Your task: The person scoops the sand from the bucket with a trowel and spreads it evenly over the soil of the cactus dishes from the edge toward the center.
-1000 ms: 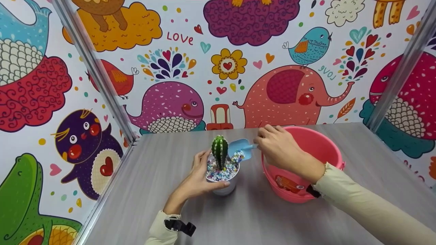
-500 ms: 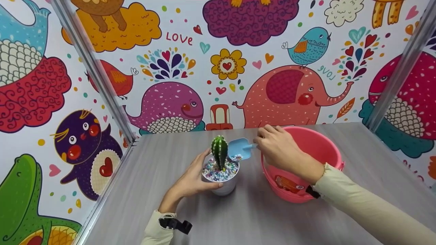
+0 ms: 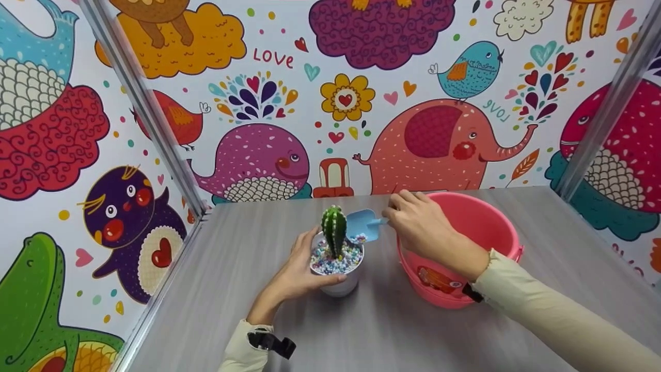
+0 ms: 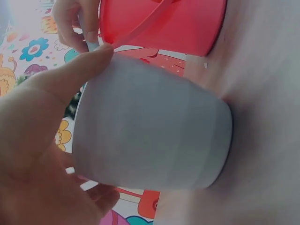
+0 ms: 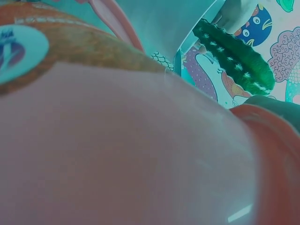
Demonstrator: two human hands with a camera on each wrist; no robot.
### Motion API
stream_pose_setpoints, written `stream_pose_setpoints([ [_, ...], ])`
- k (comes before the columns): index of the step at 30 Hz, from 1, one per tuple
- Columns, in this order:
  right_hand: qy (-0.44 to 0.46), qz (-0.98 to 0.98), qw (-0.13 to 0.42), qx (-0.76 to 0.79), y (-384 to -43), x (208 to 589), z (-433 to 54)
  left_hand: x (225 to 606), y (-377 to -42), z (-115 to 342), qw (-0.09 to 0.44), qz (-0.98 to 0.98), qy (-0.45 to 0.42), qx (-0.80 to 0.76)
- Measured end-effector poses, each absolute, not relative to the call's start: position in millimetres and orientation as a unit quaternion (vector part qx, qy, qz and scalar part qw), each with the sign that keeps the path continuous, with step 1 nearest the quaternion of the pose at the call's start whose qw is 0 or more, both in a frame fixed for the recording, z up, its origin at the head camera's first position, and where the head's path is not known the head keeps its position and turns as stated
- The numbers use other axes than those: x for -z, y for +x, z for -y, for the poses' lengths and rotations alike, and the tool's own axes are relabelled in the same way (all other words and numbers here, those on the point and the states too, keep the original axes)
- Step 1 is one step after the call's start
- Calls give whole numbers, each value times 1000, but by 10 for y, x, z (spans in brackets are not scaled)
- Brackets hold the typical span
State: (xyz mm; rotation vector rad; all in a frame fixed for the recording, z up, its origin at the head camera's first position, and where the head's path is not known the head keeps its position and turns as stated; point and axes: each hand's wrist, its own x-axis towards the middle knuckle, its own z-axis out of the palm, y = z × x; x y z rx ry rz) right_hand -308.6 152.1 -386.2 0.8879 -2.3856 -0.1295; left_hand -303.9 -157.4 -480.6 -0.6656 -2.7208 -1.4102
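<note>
A ribbed green cactus (image 3: 334,230) stands in a white pot (image 3: 341,287) filled with small multicoloured beads (image 3: 330,263). My left hand (image 3: 295,271) grips the pot from its left, thumb across the near side and fingers at the far side. In the left wrist view, the pot (image 4: 154,126) fills the middle. With my right hand (image 3: 426,225) I pinch the handle of a light-blue toy shovel (image 3: 363,221). Its blade is at the pot's right rim beside the cactus, with a few beads near the lip. Whether the blade touches the rim I cannot tell.
A pink bucket (image 3: 439,299) with an orange label stands right of the pot, under my right forearm. Its inside is partly hidden. Cartoon-printed walls (image 3: 346,144) with metal posts (image 3: 155,124) border the grey wood-grain table (image 3: 232,248).
Most beads on the shovel have slid off, leaving a few at its lip. The pot shifted slightly left, then back right, with my left hand. My right hand stays nearly in place.
</note>
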Motion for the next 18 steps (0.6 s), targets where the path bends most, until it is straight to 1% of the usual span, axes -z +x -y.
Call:
stream_pose_setpoints([
  [6,327,900,283,45,-3083,3857,-1511,4801,-3050,1614,-21,857,-221,466],
  [12,328,897,292,42,-3093,3870,-1500,4819,-3055,1614,-35,845,-226,484],
  [18,331,896,293,38,-3082,3876,-1483,4842,-3026,1516,-4,867,-199,458],
])
